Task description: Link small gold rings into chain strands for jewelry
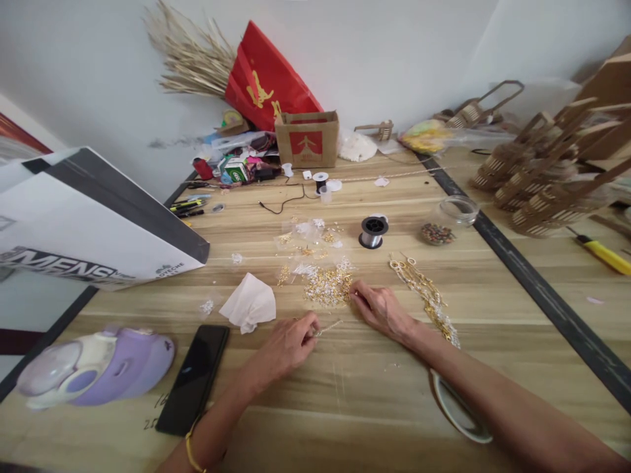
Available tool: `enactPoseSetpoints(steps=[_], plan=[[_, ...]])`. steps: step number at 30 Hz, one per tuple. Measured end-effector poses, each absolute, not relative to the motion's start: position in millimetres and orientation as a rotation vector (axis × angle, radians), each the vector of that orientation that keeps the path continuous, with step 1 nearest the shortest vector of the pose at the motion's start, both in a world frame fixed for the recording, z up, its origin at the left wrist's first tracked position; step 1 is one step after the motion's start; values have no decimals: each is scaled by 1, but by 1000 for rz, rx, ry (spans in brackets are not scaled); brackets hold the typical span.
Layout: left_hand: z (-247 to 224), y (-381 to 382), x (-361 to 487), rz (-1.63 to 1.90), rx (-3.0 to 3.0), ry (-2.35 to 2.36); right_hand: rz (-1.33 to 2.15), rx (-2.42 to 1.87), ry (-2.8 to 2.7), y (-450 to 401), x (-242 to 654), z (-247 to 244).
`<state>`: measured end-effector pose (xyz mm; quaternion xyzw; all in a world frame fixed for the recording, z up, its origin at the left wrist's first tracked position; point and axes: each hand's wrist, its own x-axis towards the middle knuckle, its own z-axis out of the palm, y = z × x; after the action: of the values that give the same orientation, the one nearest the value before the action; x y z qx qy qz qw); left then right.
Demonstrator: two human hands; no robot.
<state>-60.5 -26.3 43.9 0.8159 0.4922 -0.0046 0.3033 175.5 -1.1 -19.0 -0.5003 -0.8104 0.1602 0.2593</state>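
Strand (pixel 329 328): pinching it in the left hand (pixel 290 338) at six o'clock from the bead pile (pixel 325 287), pointing its tip toward two. Resting the right hand (pixel 382 309), fingers bent, at the pile's three-o'clock edge; cannot tell if grasping anything. Having a wire spool (pixel 373 232) at the right hand's twelve o'clock, gold chains (pixel 434 309) at three.
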Motion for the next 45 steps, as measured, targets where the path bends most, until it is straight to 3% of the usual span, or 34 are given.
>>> enactPoseSetpoints(steps=[14,23,37,45], plan=[[52,-18,-80,116,1988,1404,379,-1342,-2224,1,178,-21],[41,-22,-94,-46,2174,1455,311,-1229,-2345,-2,177,-18],[40,-23,-85,14,2366,1386,137,-1201,-2516,-7,175,-12],[53,-15,-71,52,2447,1353,248,-1068,-2460,-5,177,-9]])
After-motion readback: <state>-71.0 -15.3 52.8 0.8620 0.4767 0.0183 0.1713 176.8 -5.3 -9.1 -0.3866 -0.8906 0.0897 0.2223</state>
